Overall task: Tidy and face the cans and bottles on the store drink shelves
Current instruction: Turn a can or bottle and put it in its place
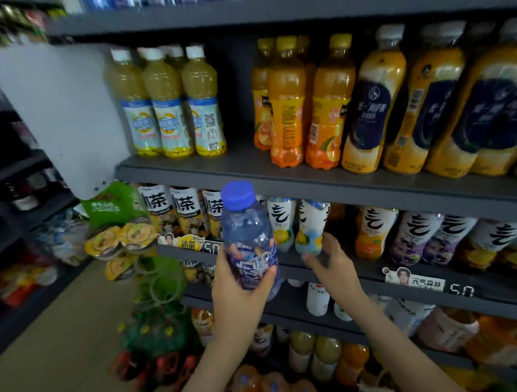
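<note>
the dark shelves (pixel 309 181) fill your view, with tall orange bottles (pixel 371 104) on the upper tier and white-topped bottles (pixel 417 234) on the one below. your left hand (pixel 240 287) is wrapped round the blue-capped bottle (pixel 247 234), holding it upright out in front of the shelf edge. your right hand (pixel 327 261) reaches to the base of a white and blue bottle (pixel 311 223) on the lower tier; blur hides whether it grips.
</note>
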A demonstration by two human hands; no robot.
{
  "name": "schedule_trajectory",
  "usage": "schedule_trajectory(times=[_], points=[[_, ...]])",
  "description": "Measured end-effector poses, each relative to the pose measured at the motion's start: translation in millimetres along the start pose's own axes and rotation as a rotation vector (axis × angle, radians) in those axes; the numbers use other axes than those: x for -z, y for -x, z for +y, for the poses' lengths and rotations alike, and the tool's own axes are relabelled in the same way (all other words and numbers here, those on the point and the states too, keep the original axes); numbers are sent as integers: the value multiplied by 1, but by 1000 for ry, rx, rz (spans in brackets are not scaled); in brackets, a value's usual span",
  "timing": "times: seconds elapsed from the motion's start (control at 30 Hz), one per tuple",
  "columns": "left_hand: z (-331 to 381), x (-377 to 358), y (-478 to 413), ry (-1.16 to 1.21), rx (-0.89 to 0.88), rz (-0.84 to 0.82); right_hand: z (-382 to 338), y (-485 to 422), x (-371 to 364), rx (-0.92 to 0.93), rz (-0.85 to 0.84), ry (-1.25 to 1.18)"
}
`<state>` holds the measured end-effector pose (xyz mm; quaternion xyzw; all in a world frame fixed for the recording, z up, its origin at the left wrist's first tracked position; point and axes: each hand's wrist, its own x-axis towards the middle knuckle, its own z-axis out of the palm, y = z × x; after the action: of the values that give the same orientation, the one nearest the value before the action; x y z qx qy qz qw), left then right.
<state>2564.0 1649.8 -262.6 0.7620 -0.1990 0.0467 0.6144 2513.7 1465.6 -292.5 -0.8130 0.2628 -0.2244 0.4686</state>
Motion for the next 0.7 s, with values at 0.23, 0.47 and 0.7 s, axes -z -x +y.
schedule_trajectory(times=[0.23,0.47,0.7], points=[[98,38,-23,-53,-115,-248,-161,53,53,224,-302,-298],[158,46,-54,-89,-291,-530,-199,52,78,218,9,-324],[178,10,-78,-162,-484,-818,-183,67,123,136,273,-400]])
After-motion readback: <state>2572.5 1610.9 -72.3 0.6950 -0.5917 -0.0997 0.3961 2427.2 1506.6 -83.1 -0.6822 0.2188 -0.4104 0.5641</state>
